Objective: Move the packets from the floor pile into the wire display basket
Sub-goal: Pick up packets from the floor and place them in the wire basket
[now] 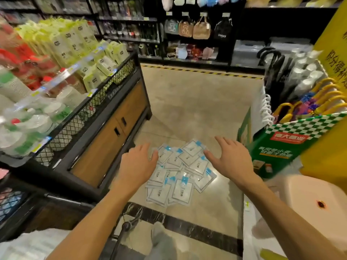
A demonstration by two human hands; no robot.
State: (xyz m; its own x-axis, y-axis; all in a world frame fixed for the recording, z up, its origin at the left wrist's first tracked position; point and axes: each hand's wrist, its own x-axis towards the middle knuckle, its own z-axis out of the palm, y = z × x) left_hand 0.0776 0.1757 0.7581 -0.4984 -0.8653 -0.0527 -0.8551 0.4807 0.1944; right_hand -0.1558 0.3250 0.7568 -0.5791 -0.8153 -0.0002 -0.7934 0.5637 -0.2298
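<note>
While packets (180, 173) lie piled, left hand (139, 162), right hand (228, 156), fingers spread at edges

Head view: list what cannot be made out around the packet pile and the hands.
- Packets: overlapping, lower ones covered, so no count; print too small to read.
- Left hand: its back faces the camera, palm hidden.
- Right hand: whether it touches the packets is unclear.
- Wire display basket: cut off by the left edge, blurred.

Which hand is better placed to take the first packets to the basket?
Left, probably. Both open hands flank the packets, but the left hand is on the side of the wire basket; the right hand is farther.
</note>
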